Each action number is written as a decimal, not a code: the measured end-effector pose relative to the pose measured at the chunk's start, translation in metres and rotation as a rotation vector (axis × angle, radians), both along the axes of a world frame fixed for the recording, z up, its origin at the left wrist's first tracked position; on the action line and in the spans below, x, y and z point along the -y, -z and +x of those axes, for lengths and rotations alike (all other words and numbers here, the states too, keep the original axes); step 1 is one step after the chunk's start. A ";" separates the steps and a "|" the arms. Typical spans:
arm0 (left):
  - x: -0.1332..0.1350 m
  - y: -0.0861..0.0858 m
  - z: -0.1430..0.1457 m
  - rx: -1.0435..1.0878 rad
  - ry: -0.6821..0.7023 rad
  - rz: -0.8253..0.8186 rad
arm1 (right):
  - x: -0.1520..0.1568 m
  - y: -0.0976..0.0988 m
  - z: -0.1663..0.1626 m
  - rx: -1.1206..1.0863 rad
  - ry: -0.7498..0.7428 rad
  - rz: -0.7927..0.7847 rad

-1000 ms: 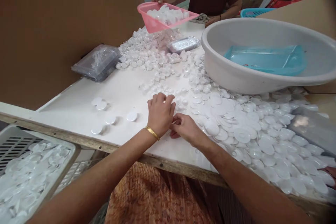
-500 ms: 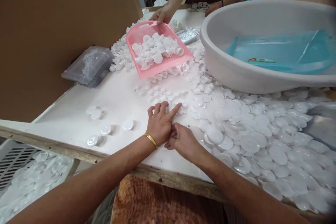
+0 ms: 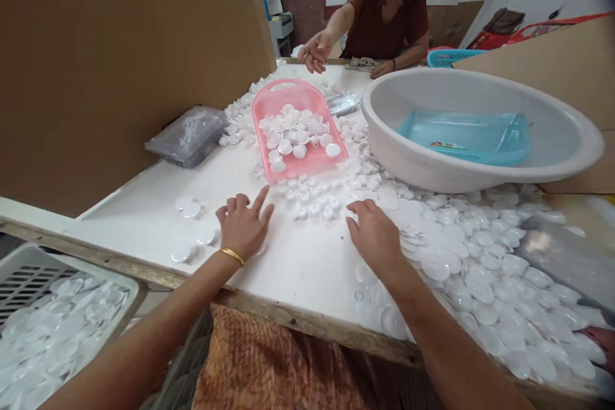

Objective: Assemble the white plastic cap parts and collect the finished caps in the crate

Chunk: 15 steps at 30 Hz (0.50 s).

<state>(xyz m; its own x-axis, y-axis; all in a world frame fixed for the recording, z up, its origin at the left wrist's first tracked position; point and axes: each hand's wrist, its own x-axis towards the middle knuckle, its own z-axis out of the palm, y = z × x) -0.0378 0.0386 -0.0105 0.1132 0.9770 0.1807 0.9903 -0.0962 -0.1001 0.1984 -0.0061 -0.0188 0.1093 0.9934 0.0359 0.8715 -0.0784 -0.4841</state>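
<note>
A pink dustpan-like scoop lies on the white table, heaped with small white plastic cup-shaped pieces. In front of its lip sits a loose cluster of small white pieces. My left hand is spread just left of that cluster, palm down, with nothing in it. On the cluster's right hovers my right hand, fingers a little bent, thumb apart, and no piece visible in it. Several round white caps rest left of my left hand. Flat white discs pile beside my right hand.
A large white basin holding a blue scoop stands at right. Cardboard rises at left, near a clear plastic packet. A crate of white pieces sits lower left. Across the table, a person's hand is outstretched.
The other person's hand has let go of the pink scoop, which now lies nearer on the table. My hands have moved apart, left hand leftward and right hand rightward. The view has tilted up.
</note>
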 end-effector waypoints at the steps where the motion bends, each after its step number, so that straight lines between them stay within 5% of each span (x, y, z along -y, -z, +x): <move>1: -0.003 -0.002 -0.010 -0.026 -0.008 0.003 | -0.002 0.000 0.007 0.136 0.010 0.013; 5: -0.019 -0.005 -0.033 -0.063 0.032 -0.013 | -0.007 0.002 0.014 0.331 -0.043 -0.032; 11: -0.031 -0.014 -0.043 0.219 -0.078 -0.040 | -0.008 0.003 0.008 0.326 -0.033 -0.031; 15: -0.019 -0.017 -0.021 0.284 0.088 -0.034 | -0.008 0.003 0.007 0.341 -0.035 -0.036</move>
<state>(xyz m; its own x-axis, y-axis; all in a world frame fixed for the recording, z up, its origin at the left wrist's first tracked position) -0.0583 0.0576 0.0065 0.1477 0.9716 0.1849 0.9659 -0.1819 0.1841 0.2058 0.0015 -0.0221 0.0631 0.9976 0.0298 0.9851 -0.0575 -0.1618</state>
